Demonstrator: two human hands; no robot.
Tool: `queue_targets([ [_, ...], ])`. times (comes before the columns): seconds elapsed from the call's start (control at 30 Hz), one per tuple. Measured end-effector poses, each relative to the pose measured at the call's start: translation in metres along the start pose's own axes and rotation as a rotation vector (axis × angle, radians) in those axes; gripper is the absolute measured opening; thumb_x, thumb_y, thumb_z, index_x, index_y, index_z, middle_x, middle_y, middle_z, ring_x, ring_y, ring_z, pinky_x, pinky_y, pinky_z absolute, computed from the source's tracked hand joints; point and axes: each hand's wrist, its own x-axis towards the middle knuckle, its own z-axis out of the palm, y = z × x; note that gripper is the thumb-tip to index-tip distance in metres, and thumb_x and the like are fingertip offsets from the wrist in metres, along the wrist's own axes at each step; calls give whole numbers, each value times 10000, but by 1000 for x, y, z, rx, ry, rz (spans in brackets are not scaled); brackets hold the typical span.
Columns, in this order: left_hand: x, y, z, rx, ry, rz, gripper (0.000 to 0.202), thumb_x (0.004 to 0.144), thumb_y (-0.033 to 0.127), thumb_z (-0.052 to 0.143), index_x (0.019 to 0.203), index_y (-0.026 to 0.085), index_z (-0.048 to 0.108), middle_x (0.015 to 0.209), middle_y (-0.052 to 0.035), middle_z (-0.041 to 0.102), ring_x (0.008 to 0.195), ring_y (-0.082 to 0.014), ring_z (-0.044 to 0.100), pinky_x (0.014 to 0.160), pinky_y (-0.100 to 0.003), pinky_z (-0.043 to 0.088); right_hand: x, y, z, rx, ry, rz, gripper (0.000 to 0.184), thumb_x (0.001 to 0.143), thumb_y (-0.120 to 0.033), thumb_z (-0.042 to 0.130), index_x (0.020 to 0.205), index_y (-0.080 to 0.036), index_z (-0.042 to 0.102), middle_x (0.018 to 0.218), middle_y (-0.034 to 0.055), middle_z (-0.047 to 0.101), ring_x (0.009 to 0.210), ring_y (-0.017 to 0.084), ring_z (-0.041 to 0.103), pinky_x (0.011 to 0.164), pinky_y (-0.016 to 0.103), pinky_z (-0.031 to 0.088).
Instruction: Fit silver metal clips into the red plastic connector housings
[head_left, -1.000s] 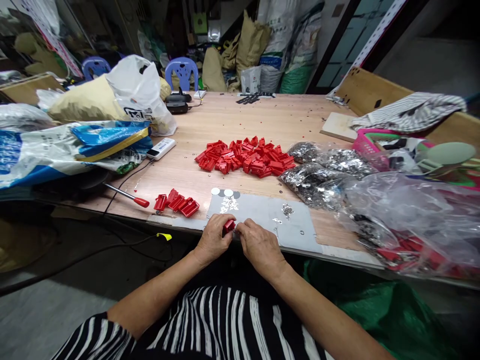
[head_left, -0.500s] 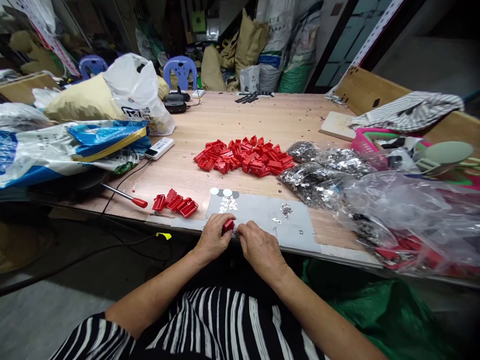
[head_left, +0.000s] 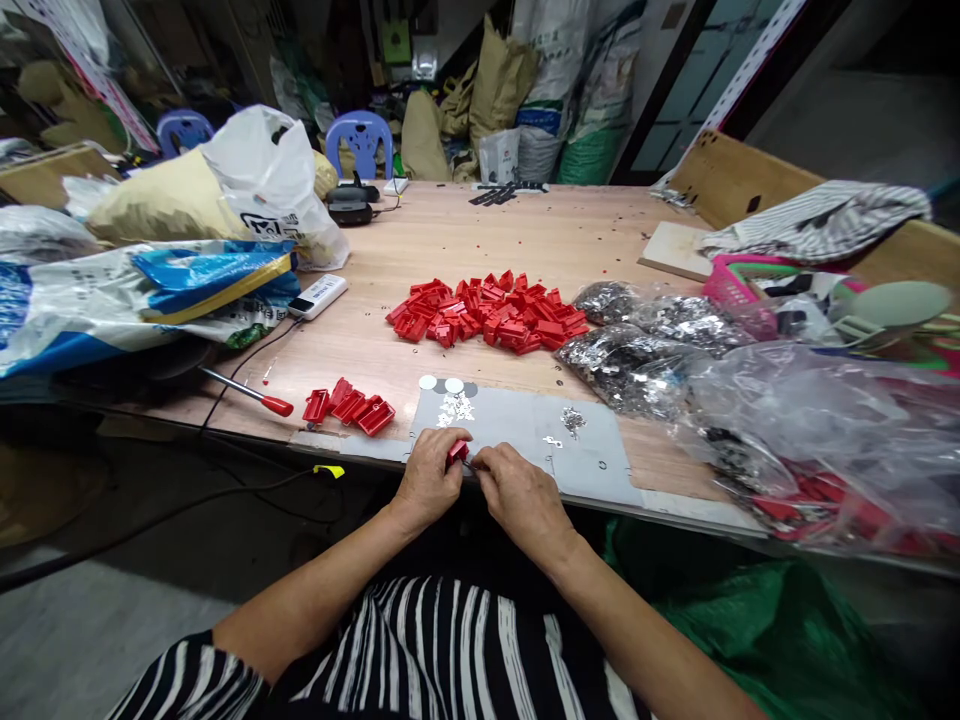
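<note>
My left hand [head_left: 431,478] is closed around a small red plastic part [head_left: 457,451] at the near edge of the table. My right hand [head_left: 517,495] meets it from the right, fingers pinched at the part on something too small to make out. Both hands rest over the front of a grey mat [head_left: 525,430] that carries small shiny metal pieces [head_left: 457,407]. A short row of red parts [head_left: 349,408] lies just left of the mat. A big pile of the same red parts [head_left: 487,312] sits at mid-table.
Clear bags of shiny metal pieces [head_left: 637,350] and more red parts [head_left: 810,470] crowd the right side. On the left lie blue-and-white sacks [head_left: 142,290], a white plastic bag [head_left: 262,175], a remote [head_left: 319,297] and a red-handled screwdriver [head_left: 251,392]. A pink basket [head_left: 731,285] stands far right.
The hands stay together at the table edge with only slight finger shifts on the red part. The view has drifted a little.
</note>
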Motion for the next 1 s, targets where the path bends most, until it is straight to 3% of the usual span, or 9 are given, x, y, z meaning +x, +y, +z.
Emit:
queue_targets([
  [0.4, -1, 1, -1, 13, -13, 0, 392, 727, -7, 483, 1034, 226, 554, 975, -22, 640, 924, -211, 521, 853, -355, 449, 4, 0, 4, 51, 15, -32, 190, 937, -197, 445, 1036, -246, 599, 972, 12, 616, 874, 145, 611, 680, 232, 411],
  [1.0, -1, -1, -1, 6, -36, 10, 441, 696, -6, 497, 1070, 222, 538, 1003, -30, 633, 939, -216, 519, 867, -367, 450, 9, -2, 0, -23, -27, -42, 213, 948, -209, 418, 1036, -257, 607, 959, 11, 624, 827, 142, 617, 619, 231, 393],
])
